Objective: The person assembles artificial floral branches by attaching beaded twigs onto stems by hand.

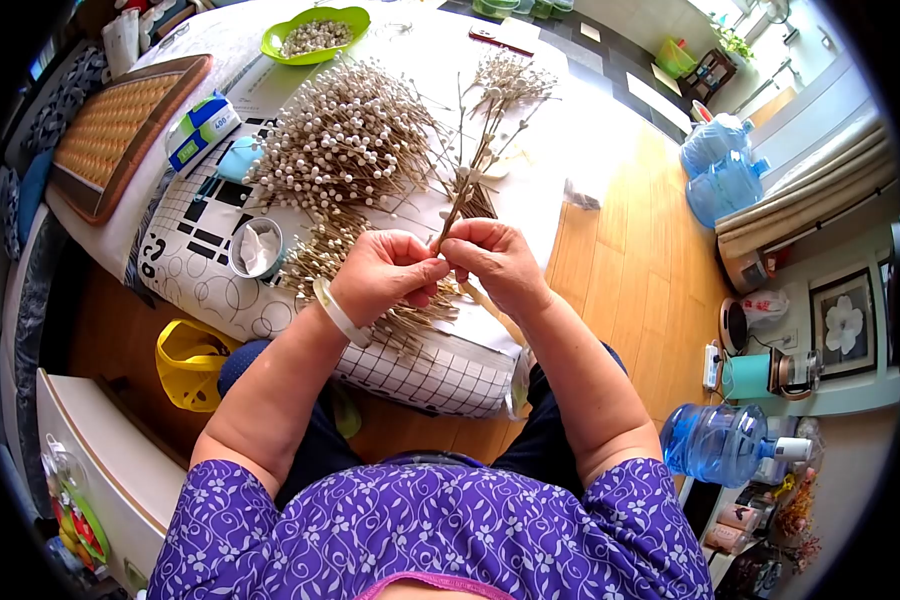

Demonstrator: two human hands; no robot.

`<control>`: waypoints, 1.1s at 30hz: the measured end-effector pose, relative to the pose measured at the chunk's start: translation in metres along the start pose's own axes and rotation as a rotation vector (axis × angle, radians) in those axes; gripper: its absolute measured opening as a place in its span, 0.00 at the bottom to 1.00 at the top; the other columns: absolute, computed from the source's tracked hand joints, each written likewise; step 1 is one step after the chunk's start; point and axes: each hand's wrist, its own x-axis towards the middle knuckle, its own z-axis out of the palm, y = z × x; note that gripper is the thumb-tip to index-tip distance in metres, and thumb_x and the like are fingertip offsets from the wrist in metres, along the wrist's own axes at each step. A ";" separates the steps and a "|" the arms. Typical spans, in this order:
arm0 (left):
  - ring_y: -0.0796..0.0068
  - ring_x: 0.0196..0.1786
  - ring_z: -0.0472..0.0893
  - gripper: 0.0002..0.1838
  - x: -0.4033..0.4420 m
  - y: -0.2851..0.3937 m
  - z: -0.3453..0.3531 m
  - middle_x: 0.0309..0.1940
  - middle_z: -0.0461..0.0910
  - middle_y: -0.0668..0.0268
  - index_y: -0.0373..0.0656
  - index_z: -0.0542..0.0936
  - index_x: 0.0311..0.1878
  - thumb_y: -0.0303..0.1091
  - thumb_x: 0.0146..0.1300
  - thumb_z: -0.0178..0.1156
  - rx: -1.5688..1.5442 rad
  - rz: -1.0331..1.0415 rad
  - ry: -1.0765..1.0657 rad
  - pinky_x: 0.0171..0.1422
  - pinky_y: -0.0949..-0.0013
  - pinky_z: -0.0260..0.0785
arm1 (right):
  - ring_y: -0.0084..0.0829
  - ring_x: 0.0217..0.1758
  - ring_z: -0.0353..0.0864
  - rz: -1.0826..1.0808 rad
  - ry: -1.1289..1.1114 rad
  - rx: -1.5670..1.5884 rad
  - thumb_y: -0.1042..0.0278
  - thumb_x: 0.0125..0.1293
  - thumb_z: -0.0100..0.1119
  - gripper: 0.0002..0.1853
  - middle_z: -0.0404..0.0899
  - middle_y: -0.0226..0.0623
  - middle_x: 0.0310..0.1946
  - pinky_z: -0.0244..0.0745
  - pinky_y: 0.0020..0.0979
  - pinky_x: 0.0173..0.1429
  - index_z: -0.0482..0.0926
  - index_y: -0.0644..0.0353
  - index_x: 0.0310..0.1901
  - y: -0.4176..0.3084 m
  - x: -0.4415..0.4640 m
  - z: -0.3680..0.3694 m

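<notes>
A branching stem with small pale buds (470,165) stands upright between my hands, its lower end pinched by my fingertips. My left hand (390,275) is closed at the stem's base, with a pale bracelet on the wrist. Close beside it, my right hand (495,262) pinches the same stem slightly higher. Just beyond my left hand spreads a large heap of thin stems with white round tips (345,135). More short stems (320,255) lie partly behind my left hand. Another bunch of pale-tipped stems (510,80) rests behind the held stem.
On the covered table (180,250) are a green bowl of white beads (315,35), a small tub (257,248), a tissue pack (202,130) and a red phone-like object (500,40). A yellow bag (192,365) is at lower left; water bottles (720,185) stand at right.
</notes>
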 end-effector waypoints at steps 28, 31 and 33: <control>0.87 0.30 0.74 0.11 0.009 -0.019 0.001 0.28 0.80 0.66 0.30 0.77 0.40 0.29 0.58 0.58 0.246 0.329 0.108 0.33 0.82 0.67 | 0.17 0.24 0.71 -0.147 0.020 -0.569 0.73 0.53 0.61 0.06 0.76 0.31 0.20 0.68 0.21 0.29 0.78 0.67 0.29 0.008 0.004 0.000; 0.89 0.29 0.71 0.07 0.010 -0.022 -0.001 0.27 0.79 0.68 0.31 0.78 0.37 0.25 0.59 0.55 0.237 0.353 0.117 0.30 0.81 0.65 | 0.26 0.21 0.76 -0.161 0.050 -0.682 0.71 0.49 0.62 0.07 0.78 0.39 0.20 0.71 0.25 0.29 0.79 0.65 0.29 -0.003 0.002 0.007; 0.88 0.30 0.72 0.07 0.010 -0.021 0.000 0.27 0.79 0.68 0.30 0.78 0.36 0.24 0.59 0.54 0.281 0.412 0.185 0.32 0.81 0.66 | 0.24 0.21 0.76 -0.230 0.005 -0.581 0.70 0.49 0.63 0.08 0.78 0.39 0.19 0.71 0.25 0.29 0.79 0.65 0.29 0.003 0.005 0.004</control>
